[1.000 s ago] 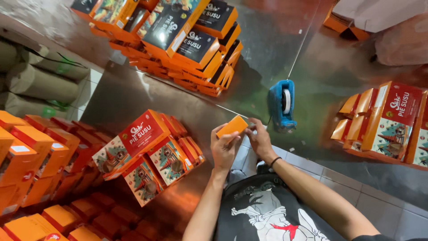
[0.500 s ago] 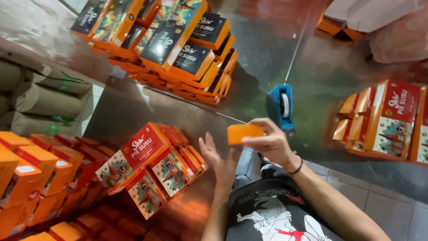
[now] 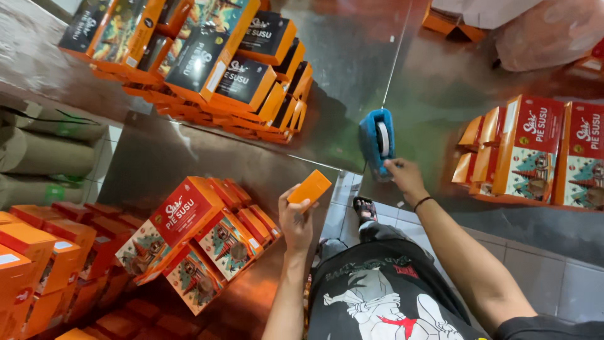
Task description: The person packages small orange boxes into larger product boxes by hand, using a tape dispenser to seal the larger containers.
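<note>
My left hand [image 3: 296,221] holds a small orange box [image 3: 309,187] up in front of me, fingers wrapped round its lower end. My right hand [image 3: 404,178] reaches forward onto the steel table edge and touches the base of a blue tape dispenser [image 3: 377,141]; whether it grips the dispenser is unclear. A thin strip of tape or string runs from the dispenser across the table top.
A stack of black-and-orange cartons [image 3: 220,69] lies on the steel table [image 3: 352,56]. Red-and-orange cartons [image 3: 541,151] stand at the right. More red cartons [image 3: 201,239] and plain orange boxes [image 3: 31,264] pile up at the lower left. Paper rolls [image 3: 44,157] lie on the left.
The small orange box passed from my right hand to my left. My right hand then moved forward and right to the blue tape dispenser.
</note>
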